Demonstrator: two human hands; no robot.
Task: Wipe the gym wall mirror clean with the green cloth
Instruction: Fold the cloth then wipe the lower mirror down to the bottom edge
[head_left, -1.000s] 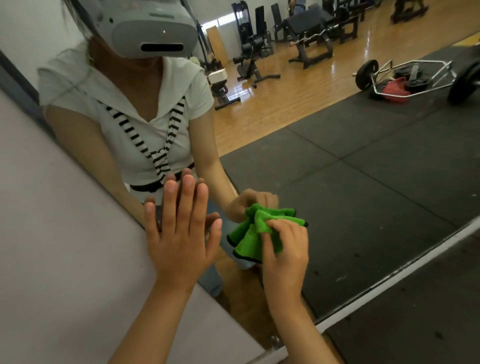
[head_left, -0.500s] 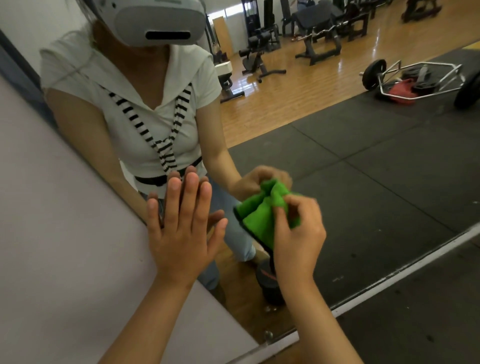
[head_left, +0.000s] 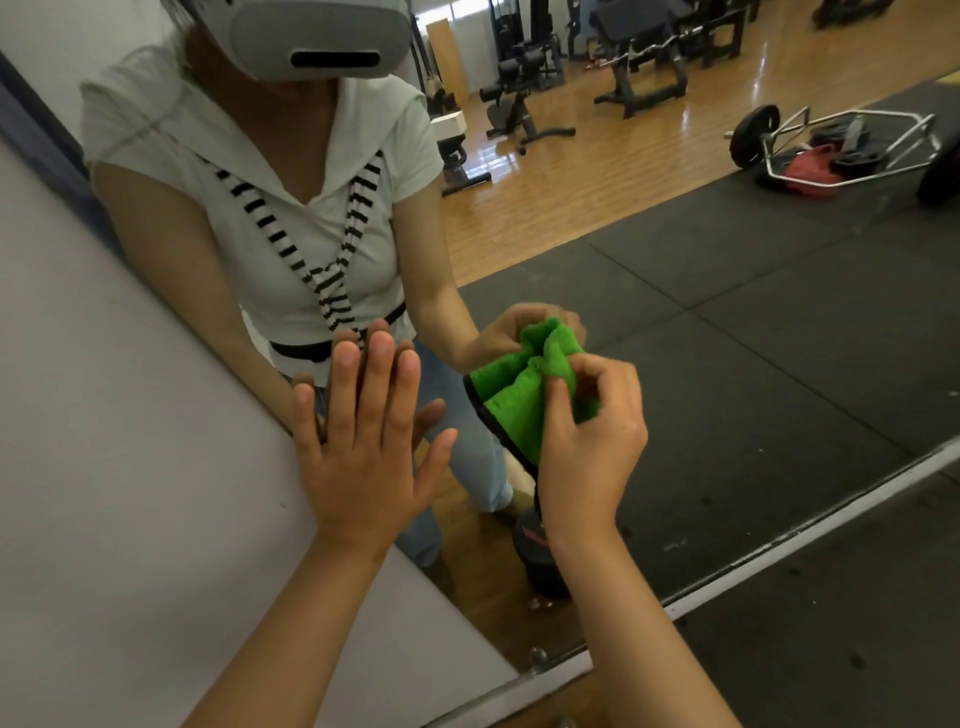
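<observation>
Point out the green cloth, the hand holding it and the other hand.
green cloth (head_left: 513, 415): head view, its lower fold.
right hand (head_left: 592, 457): head view, back of the hand.
left hand (head_left: 363, 462): head view, back of the hand.

Gym: weight benches (head_left: 644, 67), trap bar (head_left: 841, 150), mats (head_left: 779, 338)

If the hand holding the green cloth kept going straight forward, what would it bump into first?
The mirror. The right hand pinches the green cloth and points at the glass, so the cloth would press against it first. It may already touch; depth is hard to judge.
</observation>
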